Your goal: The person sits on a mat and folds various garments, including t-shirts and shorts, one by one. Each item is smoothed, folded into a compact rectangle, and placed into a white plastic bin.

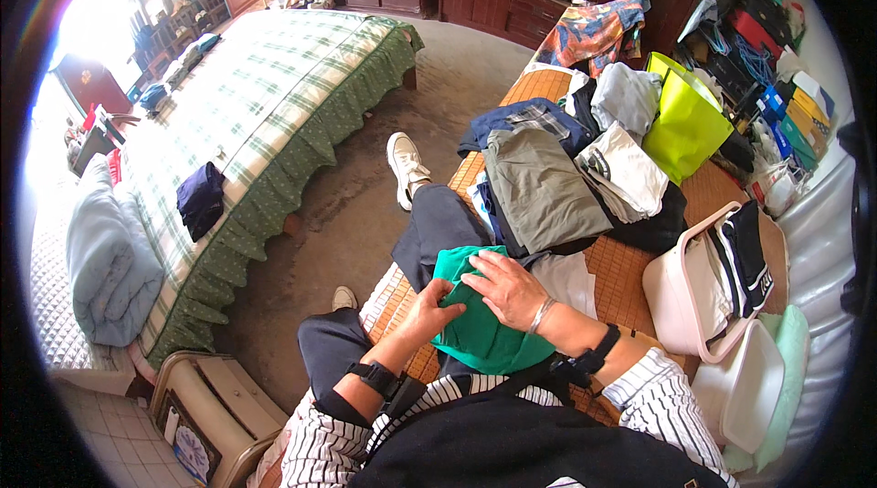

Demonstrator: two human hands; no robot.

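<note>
A green cloth garment (490, 344), partly folded, lies across my lap. At its left edge, my left hand (433, 312) pinches the fabric between thumb and fingers. My right hand (505, 289) rests on top of it with fingers spread, seemingly pressing it flat; the underside of the cloth is hidden. Just beyond, a folded olive-grey garment (541, 190) tops a pile on the woven mat (620, 275). Grey fabric (565, 279) lies beside my right wrist.
White folded clothes (627, 169) and a lime-green bag (685, 118) stand farther back. At right are a pink bin (675, 296) holding clothes and a white tub (743, 378). Leftward, a bed (267, 70) carries a dark folded garment (201, 200); a beige cabinet (233, 392) stands near me.
</note>
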